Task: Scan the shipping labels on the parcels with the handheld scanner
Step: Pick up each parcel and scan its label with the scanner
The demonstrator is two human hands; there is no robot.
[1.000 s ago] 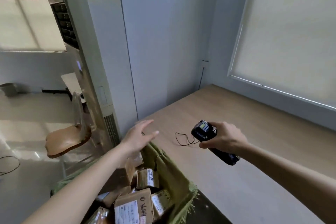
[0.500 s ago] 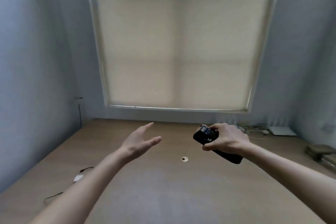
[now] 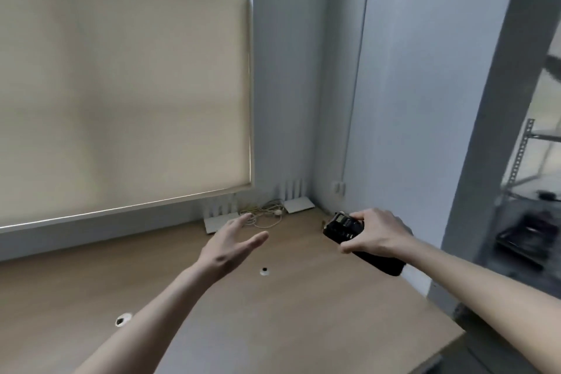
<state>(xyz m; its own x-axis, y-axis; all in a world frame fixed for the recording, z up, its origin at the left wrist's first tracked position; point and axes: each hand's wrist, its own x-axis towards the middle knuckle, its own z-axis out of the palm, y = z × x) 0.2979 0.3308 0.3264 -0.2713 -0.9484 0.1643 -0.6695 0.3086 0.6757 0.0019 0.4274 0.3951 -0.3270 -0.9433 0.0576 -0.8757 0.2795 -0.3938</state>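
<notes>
**Scanner in hand, no parcel in sight**

The right hand [image 3: 375,231] holds the handheld scanner [image 3: 358,240] above the far right part of the wooden worktop [image 3: 303,313]. Its fingers are curled round the dark body, so this grip is clamped on the scanner; the small screen end points up and to the left, and the lower end juts out below the wrist. The left hand [image 3: 233,241] hangs in the air over the worktop with fingers straight and spread, thumb out, holding nothing and touching nothing.

No parcel and no shipping label shows anywhere in this view. What lies on the worktop is two round cable holes [image 3: 265,271], a tangle of pale cables [image 3: 264,215] in the far corner, and two white routers [image 3: 299,204] against the wall below the drawn blind [image 3: 121,85]. A metal rack [image 3: 528,191] stands blurred at the right edge.

My reading is that the task sits between scans, or ahead of the first one: the tool is ready, but nothing is lined up for it. The next move calls for bringing a parcel into view, most likely with the free left hand, turning it so the label faces up, then aiming the scanner's window at the barcode. Where the parcels are cannot be told from here. The head must turn towards them before any aiming makes sense.
</notes>
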